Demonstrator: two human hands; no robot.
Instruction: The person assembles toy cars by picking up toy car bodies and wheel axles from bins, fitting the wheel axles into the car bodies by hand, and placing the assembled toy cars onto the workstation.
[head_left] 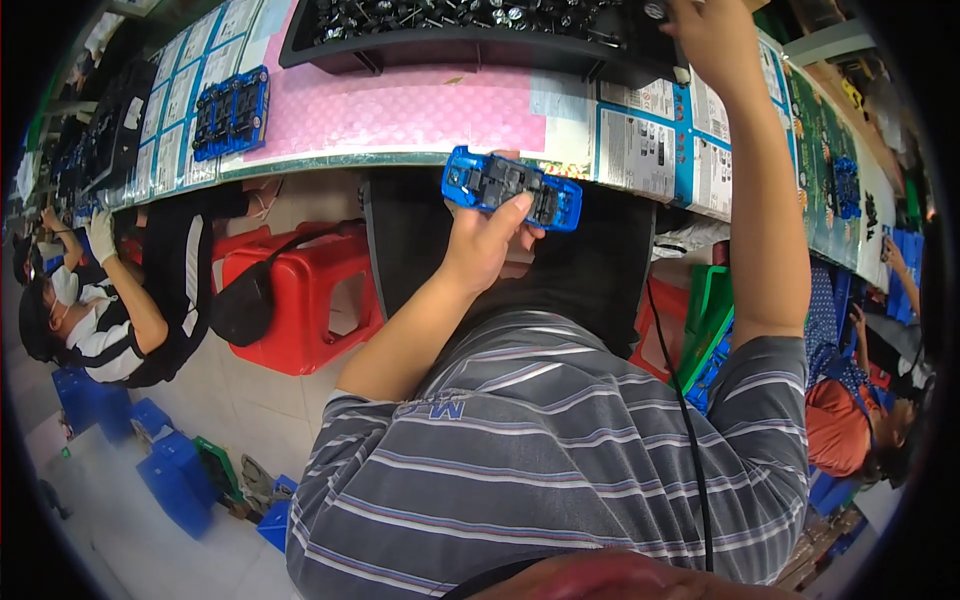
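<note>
Over a pink-matted workbench [420, 110], the left hand [485, 240] clamps a blue toy car chassis [512, 187] while the right hand [715, 35] reaches into a black parts tray [450, 45], its grip impossible to tell.

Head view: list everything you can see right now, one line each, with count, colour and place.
toy car body: one, blue, underside up, held at the table edge.
black tray: one, full of small dark parts, far side of the table.
blue car parts: one cluster, on the table to the left.
pink sheet: one, covering the table middle.
printed cards: several, white and blue, along the table edge.
red stool: one, under the table, left.
co-worker in striped top: one, seated far left.
co-worker in orange top: one, lower right.
blue crates: several, on the floor, lower left.
left hand: grips the toy car body.
right hand: reaches to the black tray; fingers partly out of view.
</note>
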